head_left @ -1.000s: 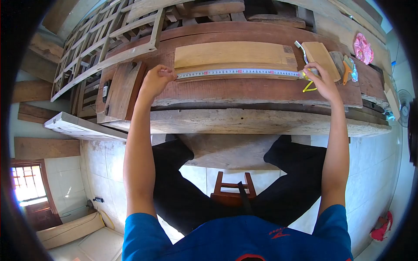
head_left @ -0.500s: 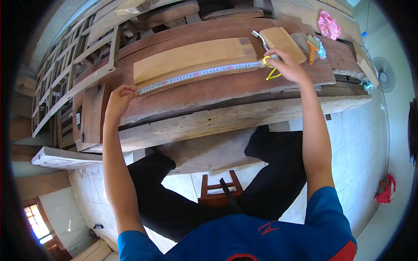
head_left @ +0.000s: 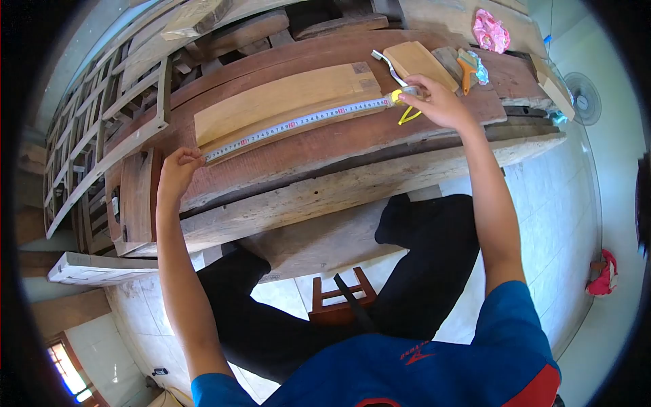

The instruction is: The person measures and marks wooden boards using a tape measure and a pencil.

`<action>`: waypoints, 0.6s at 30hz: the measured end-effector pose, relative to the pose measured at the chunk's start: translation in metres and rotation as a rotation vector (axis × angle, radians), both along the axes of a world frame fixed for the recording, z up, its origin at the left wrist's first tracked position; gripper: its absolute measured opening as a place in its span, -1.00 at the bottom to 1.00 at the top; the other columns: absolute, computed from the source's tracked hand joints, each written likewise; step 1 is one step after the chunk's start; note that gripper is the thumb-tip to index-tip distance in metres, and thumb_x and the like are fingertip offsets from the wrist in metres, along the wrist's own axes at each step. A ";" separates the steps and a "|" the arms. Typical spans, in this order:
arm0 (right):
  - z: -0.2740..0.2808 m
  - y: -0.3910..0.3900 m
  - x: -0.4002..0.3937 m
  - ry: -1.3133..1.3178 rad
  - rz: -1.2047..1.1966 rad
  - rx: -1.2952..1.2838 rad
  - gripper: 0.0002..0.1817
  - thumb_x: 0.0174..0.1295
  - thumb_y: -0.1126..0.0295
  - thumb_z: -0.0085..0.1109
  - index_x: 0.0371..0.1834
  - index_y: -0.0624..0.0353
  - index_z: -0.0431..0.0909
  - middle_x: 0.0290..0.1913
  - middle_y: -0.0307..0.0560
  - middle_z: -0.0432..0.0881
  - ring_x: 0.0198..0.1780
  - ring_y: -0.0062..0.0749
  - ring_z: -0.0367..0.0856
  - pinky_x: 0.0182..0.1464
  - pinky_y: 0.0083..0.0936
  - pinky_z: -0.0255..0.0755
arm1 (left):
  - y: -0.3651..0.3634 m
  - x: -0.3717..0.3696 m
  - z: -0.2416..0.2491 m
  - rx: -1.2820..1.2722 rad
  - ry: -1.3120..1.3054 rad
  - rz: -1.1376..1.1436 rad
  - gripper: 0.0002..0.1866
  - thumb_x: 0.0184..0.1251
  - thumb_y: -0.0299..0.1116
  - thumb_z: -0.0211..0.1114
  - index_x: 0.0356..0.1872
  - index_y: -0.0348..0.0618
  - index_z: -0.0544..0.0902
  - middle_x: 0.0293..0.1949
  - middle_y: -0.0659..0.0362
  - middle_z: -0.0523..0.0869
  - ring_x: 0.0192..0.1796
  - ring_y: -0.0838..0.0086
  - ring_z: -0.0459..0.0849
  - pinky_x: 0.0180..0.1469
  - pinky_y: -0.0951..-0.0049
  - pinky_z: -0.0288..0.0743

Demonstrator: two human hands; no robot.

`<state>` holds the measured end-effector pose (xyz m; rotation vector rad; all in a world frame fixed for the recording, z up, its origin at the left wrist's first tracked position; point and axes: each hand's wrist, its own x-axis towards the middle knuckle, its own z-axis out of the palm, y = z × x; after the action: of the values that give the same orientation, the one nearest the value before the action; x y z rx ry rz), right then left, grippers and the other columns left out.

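A tape measure is stretched out along the front edge of a light wooden board. Its free end is pinched in the fingers of my left hand, by the board's left corner. Past the board's right end, my right hand grips the yellow tape case, with a yellow strap hanging from it. The board lies flat on a reddish-brown plank top. Just behind my right hand are a toothbrush and a smaller wooden block.
An orange-handled brush and a pink cloth lie at the back right. Slatted wooden frames lean on the left. A small stool stands below, between my legs. A fan is at far right.
The whole view has shifted slightly, moving the bench a little left in the picture. Both hands keep their hold on the stretched tape measure, which still lies along the board.
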<state>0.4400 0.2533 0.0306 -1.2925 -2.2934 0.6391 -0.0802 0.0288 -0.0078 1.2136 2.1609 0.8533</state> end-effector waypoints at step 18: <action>0.015 -0.002 -0.017 -0.221 -0.001 0.278 -0.54 0.32 0.10 0.29 0.25 -0.02 0.60 0.20 0.00 0.63 0.22 0.01 0.62 0.20 -0.12 0.54 | -0.002 0.014 0.021 -0.022 -0.075 0.016 -0.84 0.25 -0.39 0.45 -0.20 -0.21 0.75 -0.39 0.25 0.78 -0.46 0.70 0.50 -0.43 0.58 0.27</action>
<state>0.4229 0.2514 0.0452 -1.2817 -2.4496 0.1719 -0.0664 0.0263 0.0127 1.1372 2.1171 0.8655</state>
